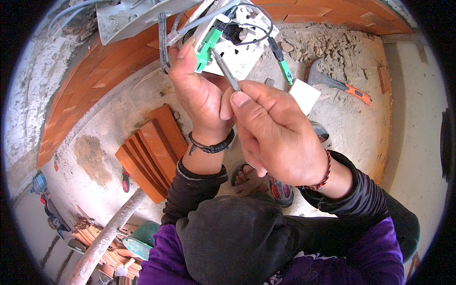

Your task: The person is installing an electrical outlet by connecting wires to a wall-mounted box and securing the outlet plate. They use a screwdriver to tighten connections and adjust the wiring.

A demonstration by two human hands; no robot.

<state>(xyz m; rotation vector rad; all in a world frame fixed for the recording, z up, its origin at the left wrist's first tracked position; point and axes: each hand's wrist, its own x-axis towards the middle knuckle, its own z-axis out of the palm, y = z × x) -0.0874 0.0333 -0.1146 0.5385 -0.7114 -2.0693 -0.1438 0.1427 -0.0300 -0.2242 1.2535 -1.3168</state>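
In my left hand (202,97), thumb raised along its edge, is a white fibre-optic socket box (237,59). A green fibre adapter (207,49) sits along the box's left side, beside my left thumb. My right hand (285,135) pinches a thin metal screwdriver (225,69) by its shaft; the handle is hidden in the palm. The screwdriver's tip is at the adapter's right edge; whether they touch, I cannot tell. From the box a looped black cable (271,23) leads to a dangling green fibre connector (286,72). A white square panel (304,96) shows just beyond my right hand.
A claw hammer (339,85) with an orange handle lies on the dusty floor by rubble (323,50). Reddish tiles (152,154) are stacked at the left, near a pole (109,237). Above left, a grey-white casing (137,19) and grey cables (164,42) hang close to my left hand.
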